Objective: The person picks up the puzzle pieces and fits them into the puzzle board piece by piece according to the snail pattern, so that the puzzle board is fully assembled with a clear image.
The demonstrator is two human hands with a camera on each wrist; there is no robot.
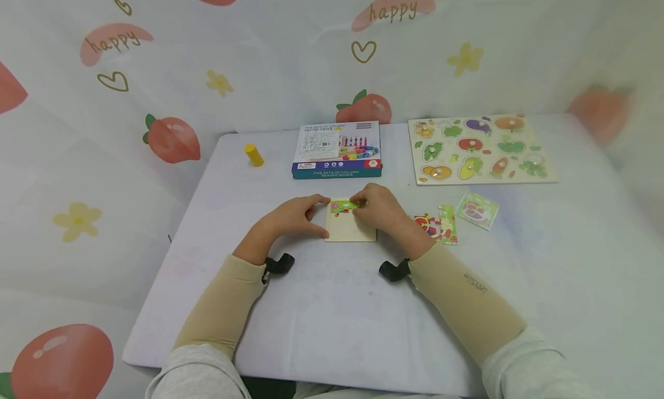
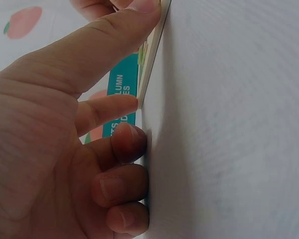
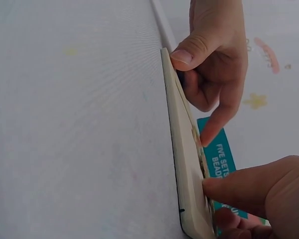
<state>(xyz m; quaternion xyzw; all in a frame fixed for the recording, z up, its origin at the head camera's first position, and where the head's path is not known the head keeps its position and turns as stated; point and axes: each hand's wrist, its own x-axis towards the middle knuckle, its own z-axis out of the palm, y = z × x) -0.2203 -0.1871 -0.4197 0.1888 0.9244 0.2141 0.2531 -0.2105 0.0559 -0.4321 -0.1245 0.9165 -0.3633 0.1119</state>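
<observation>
A small square wooden puzzle board (image 1: 350,230) lies on the table in the head view, its lower part bare wood. Along its top edge sits a green puzzle piece (image 1: 338,206) with a pink flower and bits of red and blue. My left hand (image 1: 290,219) holds the board by its left side, thumb near the lower corner and index finger at the upper one. My right hand (image 1: 381,207) pinches the piece's right end at the board's top right, its fingers hiding that corner. In the right wrist view the right thumb (image 3: 224,188) is at the board's face.
Loose colourful puzzle pieces (image 1: 448,225) lie beside the right wrist, with a small picture puzzle (image 1: 478,210) farther right. Behind stand a bead set box (image 1: 337,151), a yellow cylinder (image 1: 253,155) to the left, and a vegetable peg puzzle (image 1: 479,151) at the back right.
</observation>
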